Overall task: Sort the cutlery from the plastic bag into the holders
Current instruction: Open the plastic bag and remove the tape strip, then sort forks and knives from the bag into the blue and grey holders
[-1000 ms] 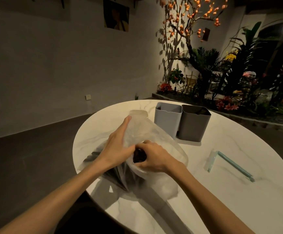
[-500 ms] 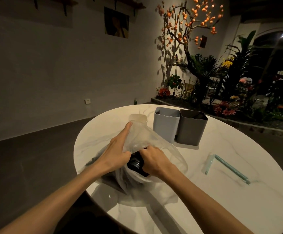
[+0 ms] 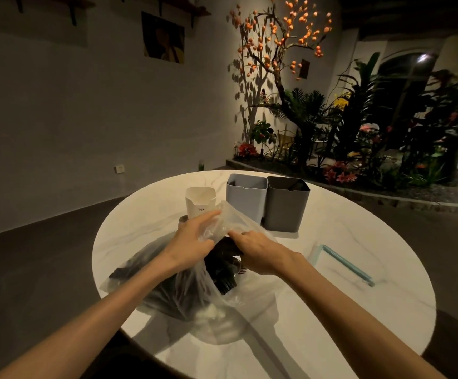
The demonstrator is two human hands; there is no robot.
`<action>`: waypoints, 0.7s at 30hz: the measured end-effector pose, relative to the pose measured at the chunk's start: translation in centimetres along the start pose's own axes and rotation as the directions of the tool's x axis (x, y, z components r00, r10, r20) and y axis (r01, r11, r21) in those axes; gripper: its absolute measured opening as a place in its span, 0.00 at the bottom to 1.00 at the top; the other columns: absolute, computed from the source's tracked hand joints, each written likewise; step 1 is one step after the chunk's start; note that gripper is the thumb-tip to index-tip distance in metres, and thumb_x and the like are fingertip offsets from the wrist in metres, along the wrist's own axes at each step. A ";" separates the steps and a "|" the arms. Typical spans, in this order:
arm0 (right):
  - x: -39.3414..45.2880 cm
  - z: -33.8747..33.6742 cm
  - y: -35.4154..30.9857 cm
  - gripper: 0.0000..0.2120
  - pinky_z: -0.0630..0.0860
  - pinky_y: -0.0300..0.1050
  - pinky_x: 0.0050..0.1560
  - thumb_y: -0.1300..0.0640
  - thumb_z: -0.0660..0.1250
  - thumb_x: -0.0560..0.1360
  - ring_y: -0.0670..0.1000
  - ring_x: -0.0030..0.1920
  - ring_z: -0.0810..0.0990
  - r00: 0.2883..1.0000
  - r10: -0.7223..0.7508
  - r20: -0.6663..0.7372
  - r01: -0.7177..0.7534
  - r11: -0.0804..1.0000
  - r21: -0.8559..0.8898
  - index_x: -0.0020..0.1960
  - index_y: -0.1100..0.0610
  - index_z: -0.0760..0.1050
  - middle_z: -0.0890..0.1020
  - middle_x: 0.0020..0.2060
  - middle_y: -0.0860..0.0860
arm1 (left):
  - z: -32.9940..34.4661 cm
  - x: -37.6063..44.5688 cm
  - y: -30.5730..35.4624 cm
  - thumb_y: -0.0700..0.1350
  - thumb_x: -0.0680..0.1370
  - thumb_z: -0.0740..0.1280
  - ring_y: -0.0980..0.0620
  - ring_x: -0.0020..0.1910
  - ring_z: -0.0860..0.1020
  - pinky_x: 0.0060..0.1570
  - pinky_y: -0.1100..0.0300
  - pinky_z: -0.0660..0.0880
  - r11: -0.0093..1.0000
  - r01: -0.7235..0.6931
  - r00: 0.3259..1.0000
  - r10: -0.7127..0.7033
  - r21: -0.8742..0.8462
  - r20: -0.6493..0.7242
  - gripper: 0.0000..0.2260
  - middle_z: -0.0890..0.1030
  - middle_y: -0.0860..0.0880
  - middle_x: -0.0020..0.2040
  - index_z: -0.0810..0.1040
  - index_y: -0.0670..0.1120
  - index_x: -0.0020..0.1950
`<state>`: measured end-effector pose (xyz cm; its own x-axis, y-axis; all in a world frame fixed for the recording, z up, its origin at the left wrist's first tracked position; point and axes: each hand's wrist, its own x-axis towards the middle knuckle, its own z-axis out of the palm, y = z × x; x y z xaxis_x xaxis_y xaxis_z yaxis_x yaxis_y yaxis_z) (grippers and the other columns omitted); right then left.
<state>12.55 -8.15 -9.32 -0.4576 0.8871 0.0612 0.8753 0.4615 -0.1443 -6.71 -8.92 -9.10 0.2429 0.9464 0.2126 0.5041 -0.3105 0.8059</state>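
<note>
While the view is tilting down from half a second ago, the white holder (image 3: 201, 201) is showing fully above the plastic bag (image 3: 184, 291) at frame centre. Left hand (image 3: 192, 239) is pinching the bag's edge, forefinger extended; right hand (image 3: 252, 248) is gripping black cutlery (image 3: 223, 269) inside. Blue holder (image 3: 245, 196) and grey holder (image 3: 286, 205) are standing touching; contents unclear.

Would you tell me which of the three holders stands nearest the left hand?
The white holder, just beyond the left hand; the others are grey.
</note>
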 end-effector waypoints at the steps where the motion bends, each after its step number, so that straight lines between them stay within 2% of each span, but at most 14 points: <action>1: -0.1 -0.1 0.3 0.17 0.75 0.48 0.52 0.60 0.67 0.79 0.57 0.55 0.78 0.999 0.034 0.036 -0.034 0.999 0.007 0.65 0.56 0.68 0.79 0.58 0.56 | 0.2 0.0 0.2 0.40 0.70 0.66 0.48 0.75 0.67 0.73 0.44 0.68 1.000 -0.019 1.000 0.019 0.000 0.013 0.32 0.72 0.49 0.74 0.71 0.55 0.74; 3: -0.6 -0.6 0.7 0.12 0.76 0.51 0.53 0.61 0.65 0.80 0.57 0.54 0.78 0.990 0.091 0.111 -0.093 0.996 0.013 0.63 0.57 0.70 0.79 0.56 0.57 | 0.7 0.1 0.1 0.33 0.74 0.65 0.51 0.73 0.67 0.74 0.45 0.66 0.999 -0.044 0.999 0.043 0.010 0.030 0.28 0.74 0.50 0.72 0.75 0.51 0.73; 5: -1.3 -1.6 1.0 0.10 0.78 0.54 0.53 0.62 0.62 0.79 0.58 0.52 0.78 0.984 0.115 0.133 -0.121 0.992 0.032 0.61 0.56 0.72 0.80 0.53 0.57 | 1.0 0.5 0.0 0.33 0.75 0.66 0.50 0.74 0.68 0.74 0.42 0.66 0.997 -0.069 0.998 0.069 0.017 0.011 0.27 0.75 0.50 0.71 0.75 0.51 0.72; 8: -2.7 -3.8 1.4 0.09 0.78 0.55 0.53 0.60 0.61 0.80 0.58 0.51 0.78 0.981 0.132 0.139 -0.141 0.989 0.054 0.60 0.57 0.75 0.80 0.52 0.56 | 1.2 1.2 0.2 0.39 0.78 0.70 0.49 0.74 0.69 0.73 0.40 0.67 0.996 -0.088 0.996 0.088 -0.017 -0.009 0.24 0.75 0.52 0.72 0.73 0.54 0.73; 11: -4.3 -6.5 2.1 0.09 0.78 0.53 0.52 0.62 0.61 0.81 0.57 0.50 0.79 0.970 0.149 0.194 -0.164 0.985 0.063 0.59 0.57 0.76 0.80 0.50 0.55 | 1.6 1.9 0.9 0.45 0.79 0.71 0.51 0.72 0.69 0.73 0.43 0.67 0.992 -0.114 0.993 0.115 -0.047 0.016 0.22 0.73 0.52 0.73 0.73 0.58 0.71; 14: -5.7 -8.9 3.2 0.09 0.75 0.42 0.41 0.64 0.61 0.82 0.51 0.43 0.76 0.949 0.185 0.256 -0.214 0.973 0.090 0.60 0.58 0.76 0.79 0.46 0.52 | 2.2 2.2 2.4 0.57 0.73 0.72 0.59 0.69 0.67 0.72 0.53 0.65 0.981 -0.195 0.976 0.195 -0.003 0.096 0.19 0.70 0.55 0.74 0.75 0.61 0.64; 16: -6.5 -10.1 4.0 0.10 0.72 0.37 0.34 0.62 0.59 0.84 0.49 0.39 0.73 0.929 0.219 0.299 -0.266 0.956 0.127 0.61 0.59 0.76 0.79 0.46 0.52 | 3.0 2.4 3.6 0.61 0.68 0.72 0.61 0.65 0.69 0.67 0.59 0.67 0.962 -0.274 0.957 0.272 0.002 0.105 0.24 0.69 0.57 0.70 0.72 0.58 0.61; 17: -6.9 -10.5 4.4 0.11 0.72 0.38 0.35 0.62 0.58 0.84 0.49 0.39 0.73 0.922 0.230 0.312 -0.282 0.950 0.133 0.62 0.59 0.76 0.79 0.46 0.53 | 3.6 2.7 4.4 0.63 0.67 0.72 0.60 0.66 0.69 0.68 0.58 0.67 0.943 -0.327 0.940 0.320 0.053 0.116 0.29 0.68 0.56 0.70 0.68 0.57 0.63; 18: -7.2 -11.0 4.7 0.12 0.73 0.39 0.37 0.61 0.58 0.84 0.50 0.41 0.74 0.917 0.235 0.321 -0.289 0.948 0.132 0.64 0.59 0.76 0.80 0.48 0.54 | 4.1 3.1 4.9 0.66 0.66 0.72 0.58 0.70 0.66 0.72 0.54 0.65 0.897 -0.408 0.910 0.387 0.170 0.148 0.35 0.65 0.55 0.73 0.64 0.57 0.68; 20: -7.7 -11.9 5.1 0.12 0.74 0.40 0.40 0.61 0.58 0.84 0.50 0.43 0.75 0.912 0.240 0.332 -0.296 0.947 0.128 0.65 0.59 0.76 0.80 0.50 0.55 | 5.6 4.4 6.1 0.72 0.66 0.69 0.55 0.80 0.52 0.79 0.48 0.47 0.703 -0.560 0.829 0.481 0.439 0.287 0.47 0.55 0.55 0.81 0.54 0.58 0.78; 21: -7.9 -12.4 5.3 0.12 0.74 0.40 0.40 0.61 0.58 0.84 0.49 0.42 0.75 0.913 0.239 0.332 -0.295 0.947 0.128 0.65 0.58 0.75 0.81 0.51 0.55 | 6.5 5.0 6.7 0.72 0.67 0.69 0.54 0.81 0.51 0.80 0.47 0.43 0.647 -0.577 0.817 0.455 0.498 0.356 0.48 0.55 0.55 0.81 0.51 0.58 0.80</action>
<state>22.76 -12.53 1.63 -0.2602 0.9157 -0.3062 0.9437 0.1741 -0.2812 3.32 -6.86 -6.20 0.7223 0.6002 0.3436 0.5987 -0.7914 0.1239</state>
